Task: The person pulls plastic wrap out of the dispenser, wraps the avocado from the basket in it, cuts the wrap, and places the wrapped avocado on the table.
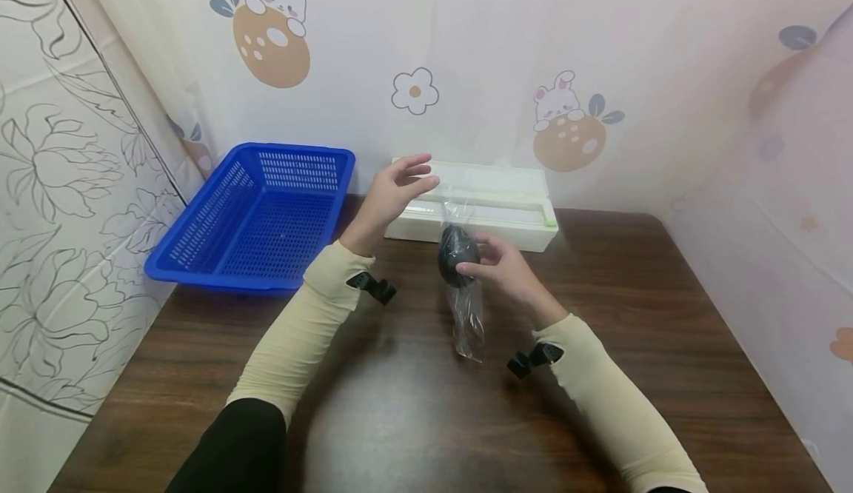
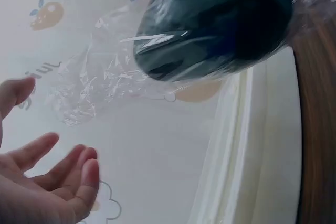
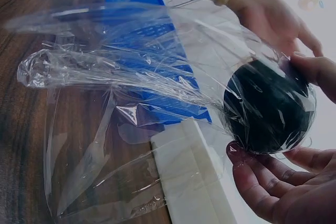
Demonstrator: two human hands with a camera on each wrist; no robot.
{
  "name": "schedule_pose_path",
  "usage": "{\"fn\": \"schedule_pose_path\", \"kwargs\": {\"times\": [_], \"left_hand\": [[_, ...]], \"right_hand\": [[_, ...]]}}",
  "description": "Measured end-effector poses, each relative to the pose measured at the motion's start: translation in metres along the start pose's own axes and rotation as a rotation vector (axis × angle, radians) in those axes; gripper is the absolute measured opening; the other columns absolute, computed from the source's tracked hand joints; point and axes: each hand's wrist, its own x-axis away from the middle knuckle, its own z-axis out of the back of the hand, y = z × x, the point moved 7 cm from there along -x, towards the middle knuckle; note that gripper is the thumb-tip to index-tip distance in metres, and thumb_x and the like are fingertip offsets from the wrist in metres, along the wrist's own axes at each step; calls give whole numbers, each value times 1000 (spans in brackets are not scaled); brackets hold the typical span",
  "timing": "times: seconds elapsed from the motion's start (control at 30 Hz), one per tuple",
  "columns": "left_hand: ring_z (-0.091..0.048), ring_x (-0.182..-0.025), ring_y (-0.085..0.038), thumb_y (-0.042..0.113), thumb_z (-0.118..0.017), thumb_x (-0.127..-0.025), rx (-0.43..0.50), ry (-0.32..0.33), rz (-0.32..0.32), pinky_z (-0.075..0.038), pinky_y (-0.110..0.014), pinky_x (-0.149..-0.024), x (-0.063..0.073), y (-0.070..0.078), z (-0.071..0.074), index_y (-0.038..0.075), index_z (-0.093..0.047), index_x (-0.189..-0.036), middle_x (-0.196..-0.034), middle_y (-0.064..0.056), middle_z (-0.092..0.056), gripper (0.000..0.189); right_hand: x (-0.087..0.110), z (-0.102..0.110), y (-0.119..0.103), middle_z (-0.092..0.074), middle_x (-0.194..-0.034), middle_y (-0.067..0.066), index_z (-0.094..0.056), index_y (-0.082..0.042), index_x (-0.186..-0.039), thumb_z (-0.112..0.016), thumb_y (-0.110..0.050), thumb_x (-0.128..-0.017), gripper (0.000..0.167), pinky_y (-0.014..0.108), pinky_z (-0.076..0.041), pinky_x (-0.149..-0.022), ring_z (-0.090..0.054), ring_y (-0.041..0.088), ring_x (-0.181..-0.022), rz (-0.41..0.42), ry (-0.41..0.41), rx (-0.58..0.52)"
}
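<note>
My right hand (image 1: 503,272) holds a dark, egg-shaped thing (image 1: 450,257) between thumb and fingers above the table. Clear plastic film (image 3: 115,72) wraps it. One twisted tail hangs below it toward me, and a shorter end stands out at the far side. In the right wrist view, the fingers (image 3: 262,182) curl under the dark body and the thumb presses on top. My left hand (image 1: 393,198) is raised to the left with fingers relaxed and holds nothing. The left wrist view shows it (image 2: 50,187) apart from the film's loose end.
Behind the hands stands a long white film dispenser box (image 1: 476,232), its lid up, with a small green piece at its right end. To the left is a blue plastic basket (image 1: 276,230). Both are on the brown wooden table (image 1: 400,419). A printed curtain (image 1: 480,56) hangs behind.
</note>
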Motion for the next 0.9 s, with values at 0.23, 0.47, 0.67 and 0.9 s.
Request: {"fn": "schedule_pose_path", "kwargs": {"times": [0.23, 0.47, 0.67, 0.9], "left_hand": [[-59, -121, -21, 35, -71, -88, -220, -116, -10, -49, -44, -100, -9, 6, -10, 23, -55, -138, -137, -8, -59, 54], [-59, -119, -27, 21, -72, -89, -322, -227, -142, -52, -44, -95, -15, 15, -17, 19, -53, -140, -139, -11, -57, 55], [-63, -111, -27, 10, -67, -91, -384, -287, -203, -53, -38, -94, -17, 18, -21, 11, -61, -132, -129, -12, -65, 42], [-67, -101, -26, 5, -63, -93, -415, -263, -202, -54, -36, -90, -19, 19, -19, 12, -65, -128, -111, -15, -72, 35]], "right_hand": [[1, -3, 0, -61, -127, 25, -48, -1, -137, -75, -13, -82, 62, 31, -54, -85, -64, 34, -111, 28, -10, 26], [1, -3, 1, -62, -125, 27, -48, 0, -137, -76, -14, -82, 63, 31, -53, -87, -64, 33, -111, 22, -6, 28], [0, -4, 2, -62, -124, 27, -50, 0, -135, -75, -13, -83, 60, 29, -54, -82, -65, 29, -108, 20, -6, 15], [1, -3, 3, -58, -134, 24, -44, -5, -143, -75, -15, -84, 67, 47, -50, -99, -58, 37, -121, -4, -5, 12]]}}
